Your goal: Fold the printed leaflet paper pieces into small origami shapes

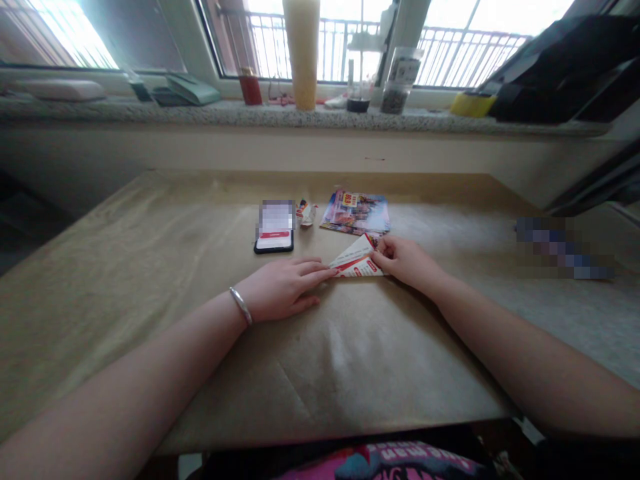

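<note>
A printed sheet of paper [356, 257], white with red patches and small text, lies folded into a roughly triangular shape on the table. My left hand [283, 285], with a silver bangle at the wrist, rests flat with fingers stretched out, its fingertips on the paper's left corner. At the paper's right side, my right hand [397, 259] pinches the edge between thumb and curled fingers. Just behind the paper is a stack of colourful printed leaflets [357, 212]. Left of the stack sits a small crumpled piece of paper [307, 213].
A phone [275, 227] with a lit, blurred screen lies behind my left hand. The table [240, 393] has a tan, creased cover. On the stone windowsill [210, 115] stand a red container [250, 88], a tall yellowish cylinder [304, 57], a yellow roll [473, 104] and a black bag [555, 73].
</note>
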### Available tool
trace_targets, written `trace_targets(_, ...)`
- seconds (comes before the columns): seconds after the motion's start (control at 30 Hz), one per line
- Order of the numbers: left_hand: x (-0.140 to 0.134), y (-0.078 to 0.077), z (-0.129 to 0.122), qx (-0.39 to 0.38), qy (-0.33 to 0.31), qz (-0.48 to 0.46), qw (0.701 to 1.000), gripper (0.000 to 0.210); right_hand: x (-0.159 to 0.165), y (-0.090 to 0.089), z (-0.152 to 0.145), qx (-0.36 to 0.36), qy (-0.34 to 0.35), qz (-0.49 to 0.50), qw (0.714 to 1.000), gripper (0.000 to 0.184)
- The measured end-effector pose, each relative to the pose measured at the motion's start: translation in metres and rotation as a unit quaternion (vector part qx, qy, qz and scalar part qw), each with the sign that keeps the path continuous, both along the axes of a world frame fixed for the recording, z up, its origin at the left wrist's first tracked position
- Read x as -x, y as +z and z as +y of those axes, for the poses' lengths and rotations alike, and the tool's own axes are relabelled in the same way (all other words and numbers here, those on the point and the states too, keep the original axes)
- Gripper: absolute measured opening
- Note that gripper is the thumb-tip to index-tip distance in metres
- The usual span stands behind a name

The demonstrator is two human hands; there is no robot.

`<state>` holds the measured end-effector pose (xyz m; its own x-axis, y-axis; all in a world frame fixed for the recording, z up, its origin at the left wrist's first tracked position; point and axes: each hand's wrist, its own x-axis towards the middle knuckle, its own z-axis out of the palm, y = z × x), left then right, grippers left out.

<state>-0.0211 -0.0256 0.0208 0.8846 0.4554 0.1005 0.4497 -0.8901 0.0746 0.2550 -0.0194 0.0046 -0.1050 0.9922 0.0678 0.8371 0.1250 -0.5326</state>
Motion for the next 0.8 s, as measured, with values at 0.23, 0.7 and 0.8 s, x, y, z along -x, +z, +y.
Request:
trace_targets(0.23,-0.002,0.0,-0.001,-0.004,0.022,0.022,1.0,0.052,-0.001,0.0,0.001,-0.004,0.013,-0.017,1.0,0.021)
trace_targets(0.7,-0.001,-0.002,0.0,-0.017,0.002,0.007,1.0,0.053,-0.004,0.004,0.0,-0.036,0.052,-0.112,0.992,0.012)
trace_targets(0.8,-0.002,-0.002,0.0,-0.017,-0.005,0.002,1.0,0.051,-0.006,0.005,-0.001,-0.049,0.052,-0.114,0.991,0.012)
